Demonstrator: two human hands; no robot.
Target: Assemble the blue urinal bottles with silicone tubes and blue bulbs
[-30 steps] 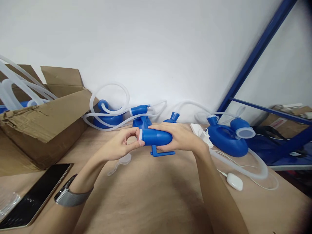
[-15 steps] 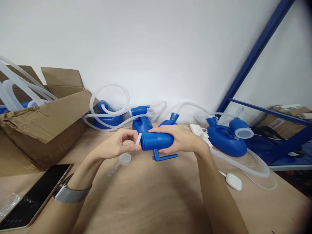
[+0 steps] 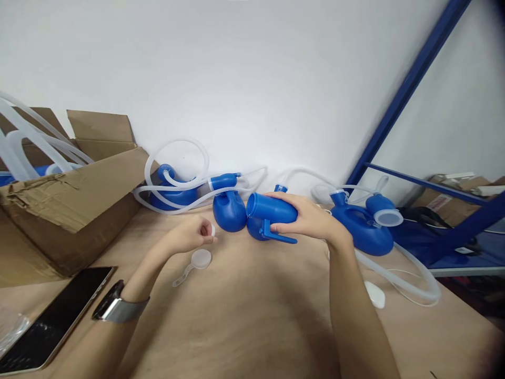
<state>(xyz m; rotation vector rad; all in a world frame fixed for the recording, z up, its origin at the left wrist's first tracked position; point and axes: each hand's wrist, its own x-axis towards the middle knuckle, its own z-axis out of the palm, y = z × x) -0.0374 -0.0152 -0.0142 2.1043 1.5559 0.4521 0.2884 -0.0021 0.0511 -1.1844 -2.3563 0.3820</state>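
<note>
My left hand (image 3: 188, 235) is closed, with thumb and fingers pinching a small white ring (image 3: 213, 230). My right hand (image 3: 313, 217) grips a hollow blue plastic cup (image 3: 272, 208) from its rounded end. The cup lies on its side, its open mouth turned left, and an L-shaped blue arm sticks out below it. On the table under my left hand lies a translucent cap with a strap (image 3: 201, 259). Just behind the cup stand a blue bottle (image 3: 230, 211) and another blue bottle, partly hidden.
An open cardboard box (image 3: 79, 200) with white tubes stands left. A phone (image 3: 55, 318) lies near the left edge. Blue bottles with coiled hoses line the wall, one bottle (image 3: 363, 234) at right. A white charging case (image 3: 374, 295) sits by my right forearm, beside a blue shelf frame (image 3: 410, 89).
The white ring has come away from the cup's mouth in my left hand, which moved left. My right hand has shifted the cup right, turning its open mouth into view.
</note>
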